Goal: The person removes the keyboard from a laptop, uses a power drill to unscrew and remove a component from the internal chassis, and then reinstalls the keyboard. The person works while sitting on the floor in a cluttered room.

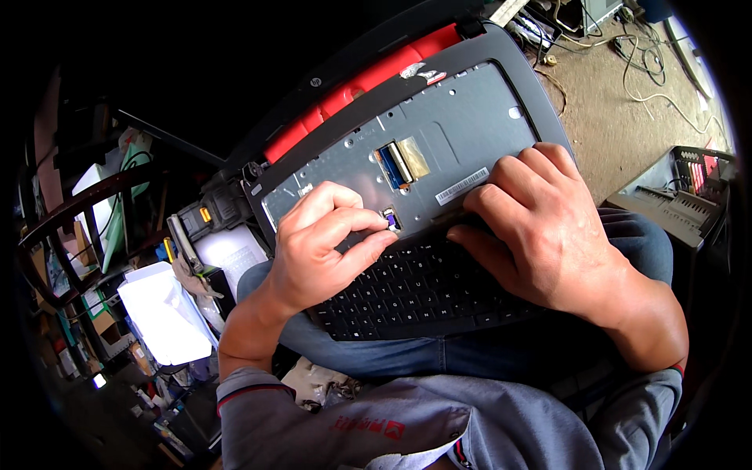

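Left hand (323, 244): thumb and forefinger nearly met at the tab (392, 222), probably fragile. Right hand (540, 227): thumb and fingers stood apart; the keyboard (395, 294) seemed light, best edge-held. Clamping was unclear.

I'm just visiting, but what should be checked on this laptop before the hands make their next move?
1. Keyboard out of its recess: ok, it lies keys up, leaving the metal panel exposed.
2. Left hand at the small purple piece: ok, thumb and index fingertip are right by it.
3. Purple piece attached or loose: cannot tell, too small.
4. Right hand at the keyboard: ok, its thumb is by the upper edge; firmness of hold, cannot tell.
5. Whole keyboard visible: not ok, the right hand hides part of it.
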`<action>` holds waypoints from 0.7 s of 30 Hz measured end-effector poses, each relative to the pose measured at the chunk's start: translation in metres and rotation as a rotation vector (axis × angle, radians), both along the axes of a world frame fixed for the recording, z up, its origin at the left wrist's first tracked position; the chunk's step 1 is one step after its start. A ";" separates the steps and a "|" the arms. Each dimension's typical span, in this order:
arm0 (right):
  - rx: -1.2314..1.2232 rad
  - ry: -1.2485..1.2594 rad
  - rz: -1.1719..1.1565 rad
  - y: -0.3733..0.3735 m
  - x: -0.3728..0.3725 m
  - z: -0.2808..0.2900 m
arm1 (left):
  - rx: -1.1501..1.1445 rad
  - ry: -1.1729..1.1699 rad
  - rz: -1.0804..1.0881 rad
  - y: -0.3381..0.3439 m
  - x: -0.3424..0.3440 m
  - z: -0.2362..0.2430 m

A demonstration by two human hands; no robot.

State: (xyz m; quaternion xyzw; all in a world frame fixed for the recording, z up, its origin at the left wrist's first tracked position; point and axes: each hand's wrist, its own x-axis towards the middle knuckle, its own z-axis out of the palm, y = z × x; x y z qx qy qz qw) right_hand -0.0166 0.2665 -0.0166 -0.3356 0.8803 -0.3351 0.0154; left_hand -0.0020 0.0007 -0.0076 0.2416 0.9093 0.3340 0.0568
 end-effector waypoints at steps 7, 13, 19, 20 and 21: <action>0.007 -0.003 0.000 0.001 0.000 0.000 | -0.025 0.057 -0.019 0.003 0.000 0.000; 0.018 -0.014 0.002 0.002 0.001 0.001 | -0.025 0.068 -0.031 0.004 0.000 -0.001; 0.021 -0.017 -0.004 0.001 0.001 0.001 | -0.020 0.079 -0.042 0.004 0.000 -0.002; 0.025 -0.018 -0.005 0.001 0.001 0.001 | -0.018 0.077 -0.043 0.004 0.000 -0.003; 0.027 -0.019 -0.004 0.001 0.001 0.001 | -0.019 0.076 -0.042 0.004 0.000 -0.003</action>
